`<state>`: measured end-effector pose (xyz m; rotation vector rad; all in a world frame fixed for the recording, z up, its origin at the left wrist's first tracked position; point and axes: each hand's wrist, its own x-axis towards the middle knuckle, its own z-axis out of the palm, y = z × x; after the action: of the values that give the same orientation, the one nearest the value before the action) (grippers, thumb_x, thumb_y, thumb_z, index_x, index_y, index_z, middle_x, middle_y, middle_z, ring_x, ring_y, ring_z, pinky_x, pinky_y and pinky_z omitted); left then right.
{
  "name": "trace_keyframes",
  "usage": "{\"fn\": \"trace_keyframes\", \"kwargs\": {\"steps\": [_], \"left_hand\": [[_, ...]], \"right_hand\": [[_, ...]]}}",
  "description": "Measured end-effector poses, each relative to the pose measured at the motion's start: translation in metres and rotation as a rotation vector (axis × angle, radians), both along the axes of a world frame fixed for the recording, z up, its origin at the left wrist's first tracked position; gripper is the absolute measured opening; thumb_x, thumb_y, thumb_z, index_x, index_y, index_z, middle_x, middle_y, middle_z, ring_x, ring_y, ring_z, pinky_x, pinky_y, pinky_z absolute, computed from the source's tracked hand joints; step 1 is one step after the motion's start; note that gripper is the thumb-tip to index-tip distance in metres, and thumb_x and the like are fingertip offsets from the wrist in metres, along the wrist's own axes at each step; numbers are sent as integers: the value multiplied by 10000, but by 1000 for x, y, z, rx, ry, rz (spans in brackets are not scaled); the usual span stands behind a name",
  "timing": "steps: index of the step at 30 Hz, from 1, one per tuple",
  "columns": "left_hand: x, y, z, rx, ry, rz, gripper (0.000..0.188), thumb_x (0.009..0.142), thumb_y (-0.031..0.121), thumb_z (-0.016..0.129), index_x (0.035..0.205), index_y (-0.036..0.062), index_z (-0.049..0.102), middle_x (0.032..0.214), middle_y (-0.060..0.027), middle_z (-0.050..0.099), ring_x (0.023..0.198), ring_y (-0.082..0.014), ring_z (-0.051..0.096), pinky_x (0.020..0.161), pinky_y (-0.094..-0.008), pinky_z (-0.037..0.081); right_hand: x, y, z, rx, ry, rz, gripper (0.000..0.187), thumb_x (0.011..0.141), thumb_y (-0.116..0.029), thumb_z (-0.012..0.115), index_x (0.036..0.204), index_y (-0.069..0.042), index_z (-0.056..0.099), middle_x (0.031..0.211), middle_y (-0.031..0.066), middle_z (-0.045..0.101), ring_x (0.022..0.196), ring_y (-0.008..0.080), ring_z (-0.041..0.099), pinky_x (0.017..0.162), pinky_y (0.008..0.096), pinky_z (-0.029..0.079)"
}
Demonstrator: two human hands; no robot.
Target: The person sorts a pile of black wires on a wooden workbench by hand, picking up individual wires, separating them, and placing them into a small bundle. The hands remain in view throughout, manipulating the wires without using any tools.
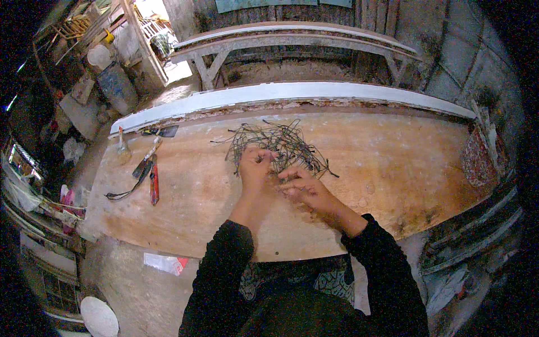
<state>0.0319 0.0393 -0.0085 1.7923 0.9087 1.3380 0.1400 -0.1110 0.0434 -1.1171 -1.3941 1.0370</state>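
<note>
A tangled pile of thin dark cords (289,140), some with small knobs or knots at their ends, lies on a wooden tabletop (196,219). My left hand (256,168) is at the near left side of the pile, fingers curled in and a dark strand showing at the fingertips. Close beside it, my right hand (306,190) has its fingers bent together, pointing toward the left hand. Whatever sits between the right fingertips is too small to make out. Both hands partly cover the near edge of the tangle.
At the tabletop's left lie a red-handled tool (154,182), a dark strap (126,195), a brush (147,157) and a small clear bottle (123,147). A long white board (281,91) runs along the far edge. A speckled bag (479,157) stands at the right end.
</note>
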Motion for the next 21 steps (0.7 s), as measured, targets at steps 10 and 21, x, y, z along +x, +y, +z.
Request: {"fn": "trace_keyframes", "kwargs": {"steps": [10,21], "left_hand": [[13,-30,1,-42,58,-404,40,754,13,569,726,39,560,785,-30,512,799,-163,539,663,-247,454],[21,-86,25,-197,33,-1053,173,801,205,571,719,80,482,802,-8,455,773,-118,469,742,-241,360]], "right_hand": [[38,15,-17,64,11,-471,82,709,-65,634,723,-47,556,704,11,545,676,96,505,620,238,404],[66,30,-30,139,-257,-877,241,714,36,508,905,-81,597,694,55,528,646,149,510,593,264,417]]}}
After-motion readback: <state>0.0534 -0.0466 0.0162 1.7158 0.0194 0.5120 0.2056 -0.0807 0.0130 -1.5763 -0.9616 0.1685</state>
